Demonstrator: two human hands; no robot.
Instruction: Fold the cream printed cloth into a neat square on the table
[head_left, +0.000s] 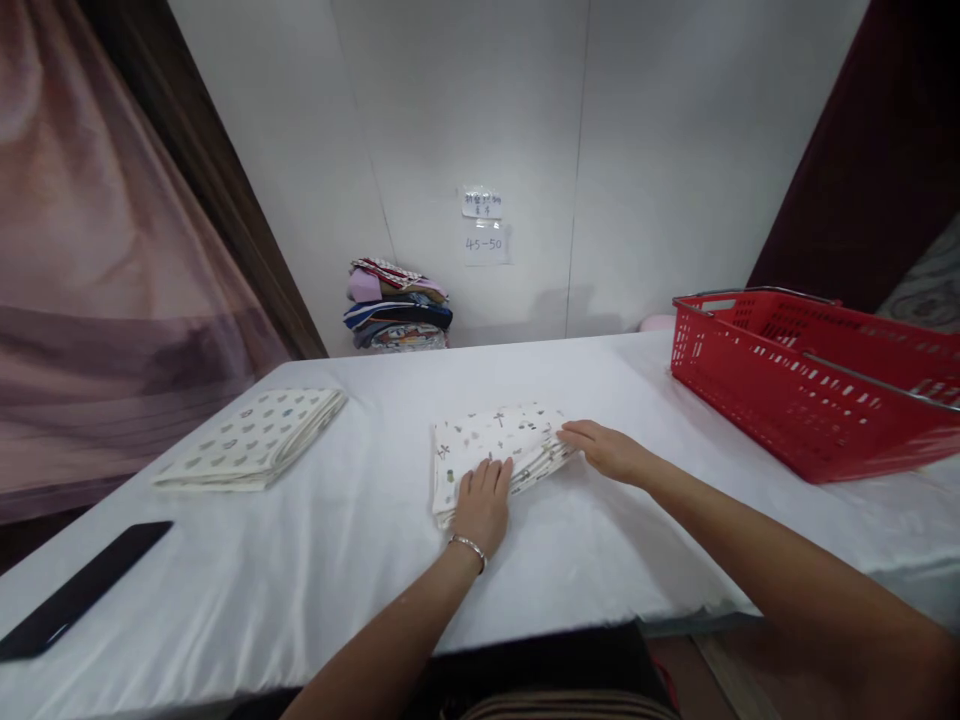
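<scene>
A white cloth [487, 435] with a small scattered print lies folded in several layers at the middle of the table. My left hand [484, 505] rests on its near edge, fingers stretched out over the top layer; a silver bracelet circles that wrist. At the cloth's right corner, my right hand [611, 452] grips the layered edge between fingers and thumb, though the thumb is mostly hidden. The layers there look slightly raised and fanned. Another folded cloth [259, 435], white with a heart-like print, lies apart to the left.
A red plastic basket [787, 400] with metal handles stands at the right. A black flat object [86, 585] lies at the left front. Behind the white-covered table [360, 570] rises a stack of folded fabrics [397, 310], near paper signs [486, 225] on the wall.
</scene>
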